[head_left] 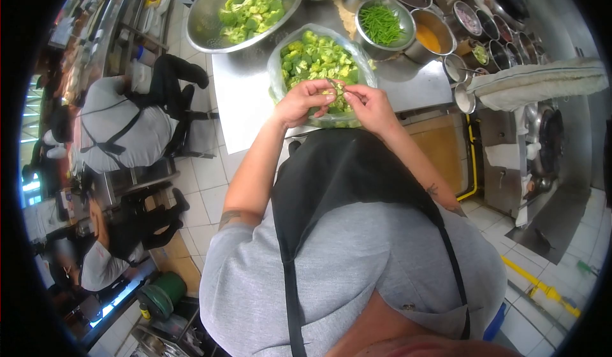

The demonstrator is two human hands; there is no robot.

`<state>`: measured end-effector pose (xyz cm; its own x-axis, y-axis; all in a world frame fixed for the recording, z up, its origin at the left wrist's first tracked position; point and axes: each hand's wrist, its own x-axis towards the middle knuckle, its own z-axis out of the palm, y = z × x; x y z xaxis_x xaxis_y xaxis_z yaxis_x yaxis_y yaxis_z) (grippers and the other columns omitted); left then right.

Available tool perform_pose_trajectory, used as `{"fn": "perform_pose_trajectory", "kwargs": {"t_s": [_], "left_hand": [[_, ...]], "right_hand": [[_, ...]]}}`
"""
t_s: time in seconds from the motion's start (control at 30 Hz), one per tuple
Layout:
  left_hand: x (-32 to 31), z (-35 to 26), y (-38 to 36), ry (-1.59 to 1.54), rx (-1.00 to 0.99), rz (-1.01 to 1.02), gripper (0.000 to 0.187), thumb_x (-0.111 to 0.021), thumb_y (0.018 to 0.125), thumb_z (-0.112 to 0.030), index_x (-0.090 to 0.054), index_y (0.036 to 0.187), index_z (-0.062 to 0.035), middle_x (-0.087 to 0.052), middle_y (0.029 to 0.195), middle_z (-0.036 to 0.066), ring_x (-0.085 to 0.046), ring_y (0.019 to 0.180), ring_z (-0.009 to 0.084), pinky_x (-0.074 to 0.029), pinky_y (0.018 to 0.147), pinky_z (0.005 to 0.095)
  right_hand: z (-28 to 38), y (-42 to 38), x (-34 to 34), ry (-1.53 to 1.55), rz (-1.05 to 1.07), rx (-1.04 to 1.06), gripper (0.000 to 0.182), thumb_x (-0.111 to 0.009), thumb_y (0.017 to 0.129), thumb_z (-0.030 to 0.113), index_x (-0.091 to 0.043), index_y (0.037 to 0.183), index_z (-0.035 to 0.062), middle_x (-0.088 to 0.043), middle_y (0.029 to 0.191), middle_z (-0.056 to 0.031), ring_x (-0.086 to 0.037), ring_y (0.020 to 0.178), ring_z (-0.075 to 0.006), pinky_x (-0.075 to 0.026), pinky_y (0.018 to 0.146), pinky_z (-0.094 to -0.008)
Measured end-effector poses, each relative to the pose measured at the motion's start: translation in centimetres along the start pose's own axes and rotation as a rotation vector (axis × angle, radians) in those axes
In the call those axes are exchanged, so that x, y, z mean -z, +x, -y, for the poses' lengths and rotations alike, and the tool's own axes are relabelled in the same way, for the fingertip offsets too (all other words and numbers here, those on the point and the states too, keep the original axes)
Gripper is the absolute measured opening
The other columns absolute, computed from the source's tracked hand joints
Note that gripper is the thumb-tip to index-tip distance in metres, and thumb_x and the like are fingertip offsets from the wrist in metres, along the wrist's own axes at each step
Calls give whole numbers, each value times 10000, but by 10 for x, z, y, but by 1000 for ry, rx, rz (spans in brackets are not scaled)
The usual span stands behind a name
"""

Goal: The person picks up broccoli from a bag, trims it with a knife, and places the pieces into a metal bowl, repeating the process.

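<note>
Over a clear plastic bag full of green broccoli florets, my two hands come close together. My left hand is closed, its thumb and fingers pinching one side of a small broccoli piece. My right hand pinches the other side with thumb and forefinger. Fingers partly cover the piece. Beyond the bag, to the left, a large steel colander holds more florets.
A bowl of cut green beans and a pot of orange liquid stand right of the bag. A folded cloth hangs over the stove side. People in grey shirts are at the left counter.
</note>
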<state>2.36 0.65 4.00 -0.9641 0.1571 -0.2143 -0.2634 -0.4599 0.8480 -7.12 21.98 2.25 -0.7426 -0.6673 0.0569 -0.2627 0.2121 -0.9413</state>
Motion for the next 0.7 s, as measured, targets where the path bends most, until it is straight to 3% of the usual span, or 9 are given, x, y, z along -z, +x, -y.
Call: {"fn": "perform_pose_trajectory", "kwargs": {"t_s": [0.13, 0.2, 0.3, 0.4, 0.5, 0.53, 0.63, 0.7], "left_hand": [[12, -18, 6, 378, 73, -307, 335, -640, 936, -82, -719, 1256, -25, -695, 998, 25, -617, 777, 103, -489, 629, 251], [23, -27, 13, 562, 100, -444, 356, -607, 882, -64, -742, 1207, -15, -704, 959, 52, -638, 800, 131, -526, 668, 286], [36, -17, 19, 876, 55, -444, 345, -656, 867, -83, -754, 1194, -43, -736, 975, 102, -676, 804, 188, -556, 721, 331], [30, 6, 28, 1226, -81, -390, 371, -713, 831, -101, -762, 1199, -90, -728, 1043, 154, -706, 906, 286, -567, 843, 392], [28, 24, 38, 1504, -81, -269, 386, -761, 804, -123, -766, 1189, -113, -692, 1118, 181, -685, 1039, 349, -541, 943, 434], [29, 29, 40, 1519, -49, -276, 423, -771, 783, -116, -753, 1205, -111, -660, 1152, 191, -655, 1116, 370, -521, 982, 445], [35, 37, 46, 1440, -46, -364, 443, -777, 825, -141, -715, 1261, -99, -659, 1111, 163, -674, 1064, 318, -541, 921, 420], [30, 22, 36, 1125, 35, -407, 430, -734, 899, -145, -675, 1324, -104, -645, 1087, 113, -663, 1010, 250, -543, 843, 379]], "right_hand": [[22, 1, 6, -24, -5, -193, 333, -595, 1048, 173, -649, 1334, 10, -703, 780, -70, -630, 732, -123, -524, 716, -333], [27, -1, 5, 16, 3, -153, 392, -565, 1061, 173, -579, 1428, 37, -695, 795, -75, -627, 749, -121, -520, 741, -328], [21, 3, 5, -15, 20, -104, 449, -535, 1076, 184, -522, 1509, 65, -672, 813, -76, -610, 764, -119, -512, 761, -318], [6, 9, 2, -79, -23, -72, 474, -518, 1086, 197, -492, 1546, 83, -631, 812, -64, -576, 753, -120, -508, 760, -315], [9, 7, 3, -60, -48, -146, 466, -507, 1093, 211, -503, 1541, 83, -605, 812, -51, -561, 757, -121, -506, 758, -311], [13, 6, 4, -40, -47, -186, 460, -503, 1095, 216, -514, 1534, 81, -601, 813, -48, -561, 762, -121, -505, 758, -309], [7, 6, 6, -22, 41, -156, 443, -505, 1096, 228, -543, 1505, 63, -618, 818, -50, -593, 780, -124, -509, 760, -306], [8, 3, 7, -28, 61, -138, 425, -500, 1098, 229, -566, 1476, 47, -629, 822, -47, -607, 788, -126, -513, 762, -305]]}}
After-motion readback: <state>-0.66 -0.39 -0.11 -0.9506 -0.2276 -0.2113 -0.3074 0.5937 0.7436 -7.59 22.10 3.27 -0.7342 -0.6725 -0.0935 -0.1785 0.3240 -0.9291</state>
